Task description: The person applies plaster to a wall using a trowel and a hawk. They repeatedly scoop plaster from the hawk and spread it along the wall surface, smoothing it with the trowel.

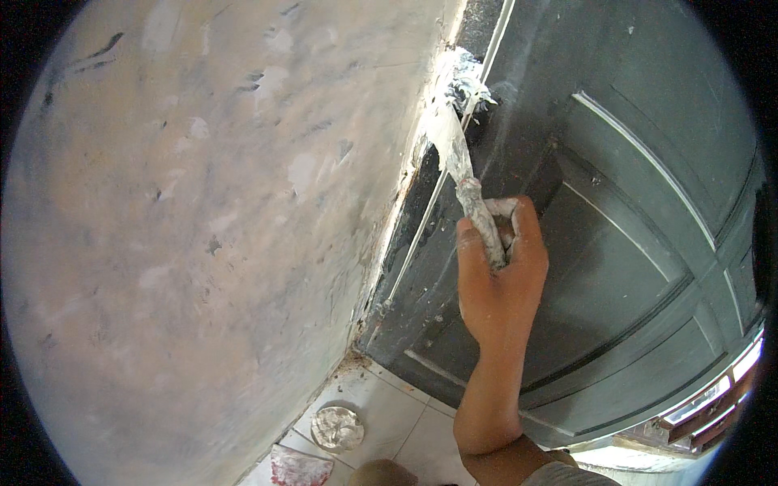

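Note:
My right hand [504,263] grips the caked handle of a putty knife [455,150] and reaches up along the edge of a dark green panelled door [616,235]. White paste covers part of the blade. Its tip touches a thick smear of white putty [463,71], where the door frame meets the wall. Some of that putty overlaps the thin pale strip [429,212] running down the dark wood. My left hand is out of view.
A patchy, plastered wall [203,219] fills the left side. Below, on white floor tiles [409,417], lie a round dish of whitish paste [338,429] and a red-and-white packet [300,467]. A rounded brown shape [382,474] shows at the bottom edge.

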Demonstrator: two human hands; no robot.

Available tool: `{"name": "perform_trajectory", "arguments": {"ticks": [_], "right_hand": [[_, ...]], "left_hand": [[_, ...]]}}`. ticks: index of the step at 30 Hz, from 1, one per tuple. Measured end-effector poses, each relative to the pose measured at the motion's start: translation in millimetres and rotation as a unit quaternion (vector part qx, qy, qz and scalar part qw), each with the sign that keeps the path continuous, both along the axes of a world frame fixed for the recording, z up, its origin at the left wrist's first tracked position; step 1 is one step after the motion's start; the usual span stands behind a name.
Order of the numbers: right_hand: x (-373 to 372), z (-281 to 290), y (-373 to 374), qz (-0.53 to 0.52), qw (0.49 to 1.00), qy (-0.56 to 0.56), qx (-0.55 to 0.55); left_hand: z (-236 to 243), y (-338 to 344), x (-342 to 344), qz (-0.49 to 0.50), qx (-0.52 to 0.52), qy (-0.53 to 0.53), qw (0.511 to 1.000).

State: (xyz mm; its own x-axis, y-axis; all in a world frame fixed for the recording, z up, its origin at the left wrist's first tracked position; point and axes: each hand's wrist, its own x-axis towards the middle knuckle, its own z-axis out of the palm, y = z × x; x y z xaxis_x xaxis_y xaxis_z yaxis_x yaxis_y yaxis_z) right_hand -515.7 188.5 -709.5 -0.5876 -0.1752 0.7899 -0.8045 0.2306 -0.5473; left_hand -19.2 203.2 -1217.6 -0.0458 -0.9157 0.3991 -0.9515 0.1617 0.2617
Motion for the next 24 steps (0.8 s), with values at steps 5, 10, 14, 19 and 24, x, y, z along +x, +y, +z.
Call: {"name": "perform_trajectory", "arguments": {"ticks": [5, 10, 14, 19, 24], "right_hand": [[-10.8, 25.3, -4.6, -0.003, 1.000, -0.001, -0.012], [-18.2, 39.1, -3.1, 0.002, 0.999, 0.022, -0.024], [-12.5, 30.0, 3.7, 0.001, 1.000, -0.011, -0.012], [6.9, 22.7, 3.7, 0.016, 0.999, -0.009, -0.028], [1.3, 16.9, -15.5, -0.020, 0.998, 0.047, -0.021]], "left_hand": [[8.6, -0.2, -8.9, -0.012, -0.005, 0.019, 1.000], [19.2, 0.5, -11.7, -0.012, -0.010, 0.032, 0.999], [23.7, -0.5, -9.1, -0.014, -0.014, 0.037, 0.999], [29.0, -3.7, -10.4, -0.015, -0.026, 0.041, 0.999], [22.3, -3.6, -6.6, -0.024, -0.040, 0.051, 0.998]]}}
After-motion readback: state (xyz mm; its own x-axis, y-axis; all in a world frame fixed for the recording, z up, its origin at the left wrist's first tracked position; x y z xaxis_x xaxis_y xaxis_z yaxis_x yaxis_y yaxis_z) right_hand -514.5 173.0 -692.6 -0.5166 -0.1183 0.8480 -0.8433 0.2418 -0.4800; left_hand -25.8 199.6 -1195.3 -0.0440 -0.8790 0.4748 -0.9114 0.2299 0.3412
